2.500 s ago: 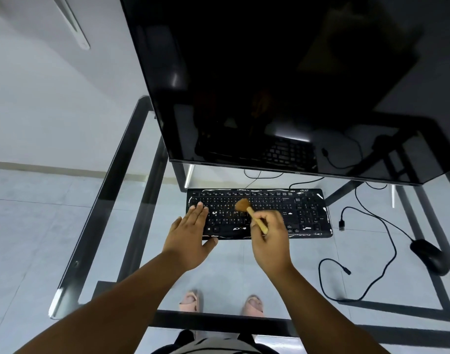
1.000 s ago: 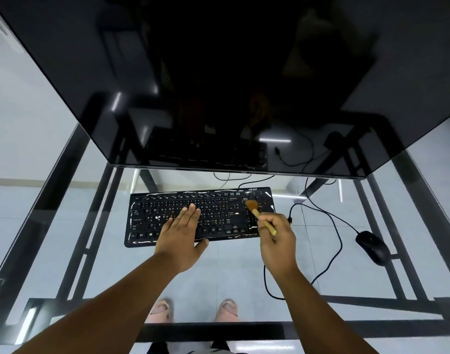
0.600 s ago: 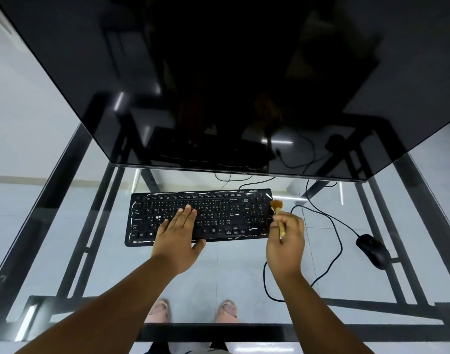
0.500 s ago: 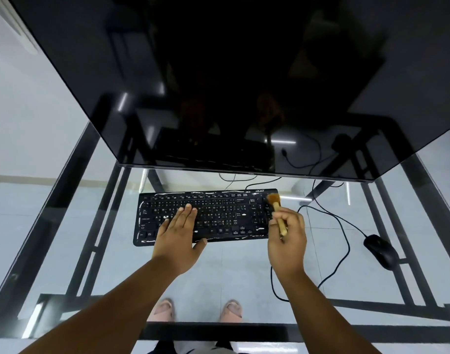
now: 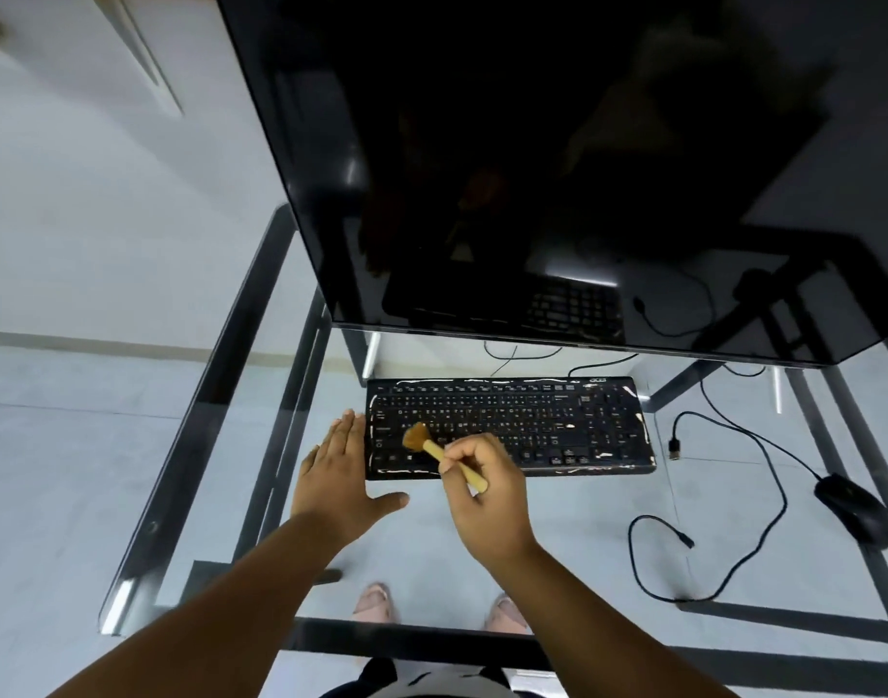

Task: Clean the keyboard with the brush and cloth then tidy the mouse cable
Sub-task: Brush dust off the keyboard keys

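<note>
A black keyboard [image 5: 532,425] lies on the glass desk [image 5: 558,536] under the monitor. My right hand [image 5: 487,491] grips a small wooden-handled brush [image 5: 434,448], its brown bristles down on the keys at the keyboard's left end. My left hand [image 5: 338,476] lies flat with straight fingers on the glass against the keyboard's left edge. A black mouse [image 5: 855,508] sits at the far right, and its cable [image 5: 754,501] trails in loose loops across the glass. No cloth is in view.
A large dark monitor [image 5: 558,168] hangs over the back of the desk. A loose plug end [image 5: 674,448] lies right of the keyboard. The black desk frame [image 5: 200,420] runs along the left edge. Feet show through the glass below.
My right hand has carried the brush from the keyboard's right end to its left end. My left hand slid off the keys to the keyboard's left edge. The view shifted left.
</note>
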### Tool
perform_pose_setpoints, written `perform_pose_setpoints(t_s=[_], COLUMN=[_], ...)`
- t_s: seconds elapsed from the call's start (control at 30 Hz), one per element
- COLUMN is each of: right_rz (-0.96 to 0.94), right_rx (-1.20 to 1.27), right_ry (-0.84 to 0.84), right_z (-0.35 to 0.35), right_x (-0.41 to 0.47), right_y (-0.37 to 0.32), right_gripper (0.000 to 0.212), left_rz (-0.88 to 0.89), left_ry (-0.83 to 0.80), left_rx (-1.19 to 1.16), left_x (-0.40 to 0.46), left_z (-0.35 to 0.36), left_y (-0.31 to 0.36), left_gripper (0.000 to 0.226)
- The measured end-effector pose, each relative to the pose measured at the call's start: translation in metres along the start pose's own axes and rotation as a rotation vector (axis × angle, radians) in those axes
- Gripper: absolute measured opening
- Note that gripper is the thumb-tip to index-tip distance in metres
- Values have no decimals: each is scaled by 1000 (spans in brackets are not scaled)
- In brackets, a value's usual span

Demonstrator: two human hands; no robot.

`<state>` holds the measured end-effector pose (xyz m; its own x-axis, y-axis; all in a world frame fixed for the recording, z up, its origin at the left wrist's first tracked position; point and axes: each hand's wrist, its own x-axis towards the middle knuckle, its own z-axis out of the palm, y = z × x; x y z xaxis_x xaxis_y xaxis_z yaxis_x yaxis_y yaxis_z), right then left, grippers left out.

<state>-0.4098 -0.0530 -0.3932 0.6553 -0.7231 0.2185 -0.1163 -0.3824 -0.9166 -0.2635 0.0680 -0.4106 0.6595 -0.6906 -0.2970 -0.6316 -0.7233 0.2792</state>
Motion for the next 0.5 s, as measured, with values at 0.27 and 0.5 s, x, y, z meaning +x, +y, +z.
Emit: perform_pose_setpoints(t_s=[0.27,0.5], right_rz=[14,-15], right_rx=[-155,-196], right_ry=[28,-35], right_z=[18,31], right_x=[2,13], right_y=[2,-4], right_gripper=[4,3], left_rz=[38,60], left_ry=[-126,-116], left_rx=[29,24], left_x=[-8,-9], left_z=[12,15], left_y=[-19,-25], left_gripper=[122,120])
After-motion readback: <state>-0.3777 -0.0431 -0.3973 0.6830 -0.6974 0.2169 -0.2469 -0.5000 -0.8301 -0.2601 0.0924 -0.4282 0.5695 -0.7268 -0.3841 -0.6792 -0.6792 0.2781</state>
